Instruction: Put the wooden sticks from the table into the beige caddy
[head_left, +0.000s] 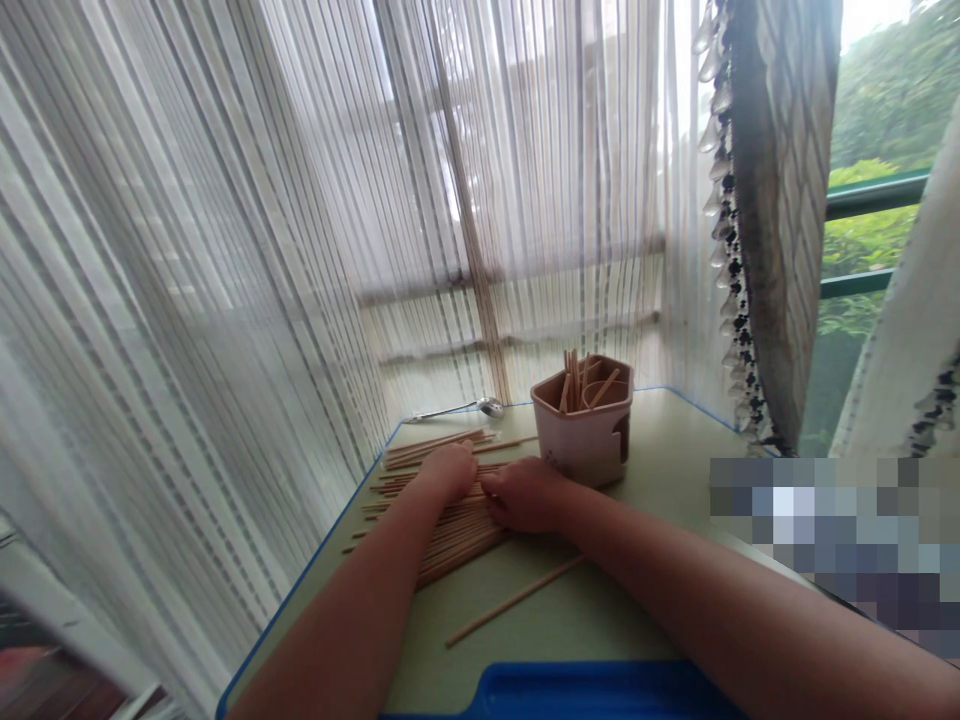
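Many wooden chopsticks (457, 540) lie side by side in a loose spread on a pale table. My left hand (450, 470) reaches over the far part of the spread, its fingers curled down around chopsticks, the tips mostly hidden. Close beside it, my right hand (525, 495) has its fingers bent and closed on chopsticks at the right ends of the row. Just behind my right hand stands a pinkish-brown holder (581, 440) with several chopsticks upright and leaning inside. A single chopstick (514, 602) lies apart, nearer to me.
Beyond the spread, a bundle of chopsticks (435, 449) lies near a metal spoon (489, 407) at the far edge. The table (667, 440) has a blue rim and a blue recessed part (585, 690) at the front. Striped string curtains (315, 200) hang behind it.
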